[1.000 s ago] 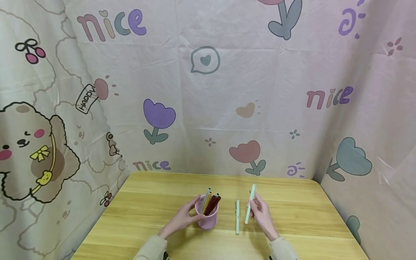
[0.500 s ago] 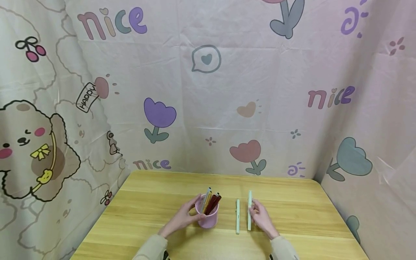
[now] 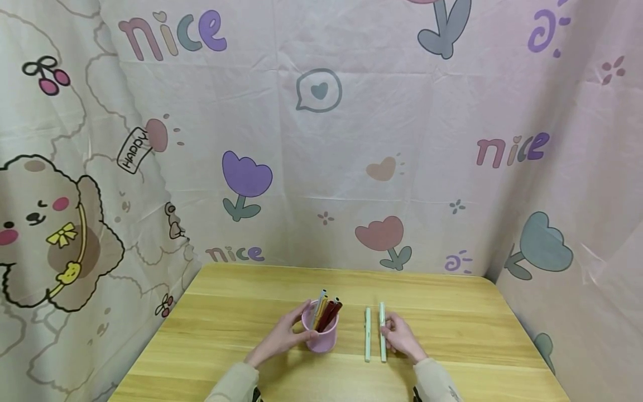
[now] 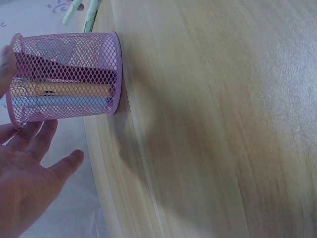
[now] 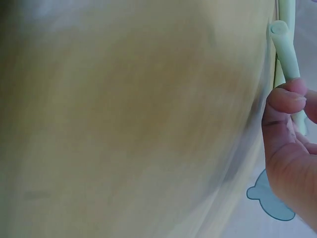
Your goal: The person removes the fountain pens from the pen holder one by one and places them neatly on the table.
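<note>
My left hand [image 3: 281, 338] holds the rim of a pink mesh pen holder [image 3: 322, 343] from the left, thumb in front and fingers behind. Upright in the holder, dark red, orange and pale blue pens [image 3: 329, 315] show through the mesh [image 4: 69, 74] in the left wrist view. A pale green pen [image 3: 368, 335] lies on the wooden table. Just right of it, my right hand [image 3: 401, 338] pinches a second pale green pen [image 3: 382, 314] between thumb and fingers, roughly parallel to the first. The right wrist view shows the held pen's end [image 5: 280, 30] sticking out past the fingertips.
The wooden table [image 3: 241, 301] reaches back to a pale printed curtain [image 3: 321, 167]. That curtain also hangs along both the left and right sides.
The pen in my right hand has come down, straightened from a slant and moved left, closer to the lying pen. My left hand and the pen holder stay put.
</note>
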`<action>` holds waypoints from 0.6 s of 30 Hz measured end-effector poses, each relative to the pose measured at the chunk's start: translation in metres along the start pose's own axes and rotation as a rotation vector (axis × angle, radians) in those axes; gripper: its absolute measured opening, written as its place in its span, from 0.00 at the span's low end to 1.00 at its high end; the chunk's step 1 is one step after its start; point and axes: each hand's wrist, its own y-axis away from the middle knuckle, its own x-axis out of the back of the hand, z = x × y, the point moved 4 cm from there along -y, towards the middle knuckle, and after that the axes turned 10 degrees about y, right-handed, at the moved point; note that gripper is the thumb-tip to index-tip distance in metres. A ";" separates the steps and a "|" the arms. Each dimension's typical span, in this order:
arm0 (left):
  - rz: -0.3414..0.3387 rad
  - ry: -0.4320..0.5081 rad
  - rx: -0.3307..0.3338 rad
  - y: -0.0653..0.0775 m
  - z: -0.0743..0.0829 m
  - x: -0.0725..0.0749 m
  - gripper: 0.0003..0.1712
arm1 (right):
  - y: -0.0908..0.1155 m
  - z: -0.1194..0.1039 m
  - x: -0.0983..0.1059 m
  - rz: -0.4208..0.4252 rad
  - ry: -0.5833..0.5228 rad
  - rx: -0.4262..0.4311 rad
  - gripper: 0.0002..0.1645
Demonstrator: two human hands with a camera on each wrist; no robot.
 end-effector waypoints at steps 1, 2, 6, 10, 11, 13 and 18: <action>0.000 -0.002 0.001 0.000 0.000 0.000 0.51 | 0.000 0.001 -0.001 -0.003 0.005 -0.005 0.16; 0.001 -0.003 0.002 0.000 0.000 0.000 0.51 | -0.001 0.001 -0.001 -0.006 0.012 -0.004 0.16; -0.001 0.003 0.006 0.000 0.000 0.000 0.51 | -0.001 0.001 -0.003 -0.020 0.039 -0.012 0.17; -0.002 0.017 0.007 0.001 0.001 0.000 0.51 | -0.001 -0.002 -0.005 -0.028 0.068 -0.038 0.18; -0.001 0.019 0.008 0.001 0.001 0.000 0.51 | -0.001 -0.003 -0.005 -0.025 0.076 -0.041 0.19; 0.000 0.021 0.008 0.001 0.001 0.000 0.51 | -0.002 -0.003 -0.007 -0.016 0.091 -0.046 0.20; -0.001 0.018 0.007 0.000 -0.001 -0.001 0.51 | -0.006 0.000 -0.010 -0.002 0.124 -0.053 0.21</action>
